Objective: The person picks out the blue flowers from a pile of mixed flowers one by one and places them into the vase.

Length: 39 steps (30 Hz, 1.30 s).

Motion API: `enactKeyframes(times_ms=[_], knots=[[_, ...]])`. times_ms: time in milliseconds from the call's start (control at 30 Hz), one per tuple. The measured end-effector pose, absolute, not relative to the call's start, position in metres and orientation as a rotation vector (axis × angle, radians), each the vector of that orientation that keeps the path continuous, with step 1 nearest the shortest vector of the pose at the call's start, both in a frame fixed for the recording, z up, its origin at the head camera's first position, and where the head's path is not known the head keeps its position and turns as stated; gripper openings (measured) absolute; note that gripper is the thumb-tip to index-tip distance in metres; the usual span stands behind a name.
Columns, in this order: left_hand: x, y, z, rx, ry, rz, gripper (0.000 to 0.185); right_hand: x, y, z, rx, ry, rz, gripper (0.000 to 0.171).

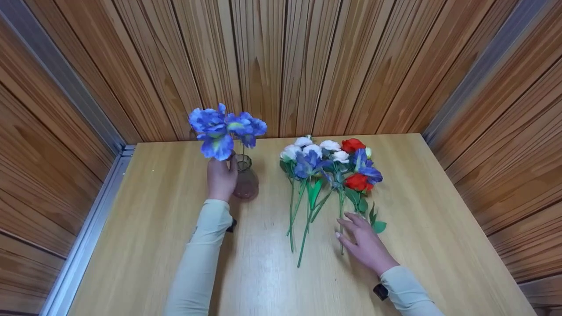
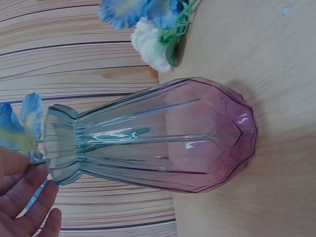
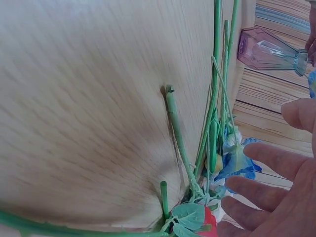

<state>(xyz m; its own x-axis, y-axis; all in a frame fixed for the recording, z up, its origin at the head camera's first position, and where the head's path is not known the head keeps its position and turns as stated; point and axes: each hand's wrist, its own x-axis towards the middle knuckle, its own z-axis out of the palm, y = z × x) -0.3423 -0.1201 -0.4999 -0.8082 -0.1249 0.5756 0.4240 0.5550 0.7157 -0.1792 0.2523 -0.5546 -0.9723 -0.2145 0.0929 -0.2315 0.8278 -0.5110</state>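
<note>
My left hand [image 1: 221, 179] is at the mouth of a ribbed glass vase [image 1: 246, 184], greenish above and pink below, standing upright. In the left wrist view its thumb and forefinger pinch the thin stem of a blue iris [image 2: 30, 118] at the vase rim. Two blue iris blooms [image 1: 216, 131] show above the vase, and a green stem is visible through the glass. My right hand [image 1: 366, 243], fingers spread, hovers by the lower end of a white flower's stem [image 1: 341, 210]; the right wrist view shows nothing in its grasp.
Right of the vase lie artificial flowers on the wooden table [image 1: 272, 285]: white blooms [image 1: 290, 152], blue irises [image 1: 308, 164] and red roses [image 1: 358, 182], their stems pointing toward me. Wood-panelled walls [image 1: 259, 66] enclose the back and sides, with a metal rail [image 1: 83, 245] at left.
</note>
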Motion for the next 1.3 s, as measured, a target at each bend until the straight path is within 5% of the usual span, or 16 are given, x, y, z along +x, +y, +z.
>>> enactKeyframes(times_ms=[1300], knots=[[-0.3357,-0.1102,-0.5087,-0.04,-2.193,-1.29,0.014,-0.1786,0.2515,-0.5581,0.36,-2.982,0.839,0.044]])
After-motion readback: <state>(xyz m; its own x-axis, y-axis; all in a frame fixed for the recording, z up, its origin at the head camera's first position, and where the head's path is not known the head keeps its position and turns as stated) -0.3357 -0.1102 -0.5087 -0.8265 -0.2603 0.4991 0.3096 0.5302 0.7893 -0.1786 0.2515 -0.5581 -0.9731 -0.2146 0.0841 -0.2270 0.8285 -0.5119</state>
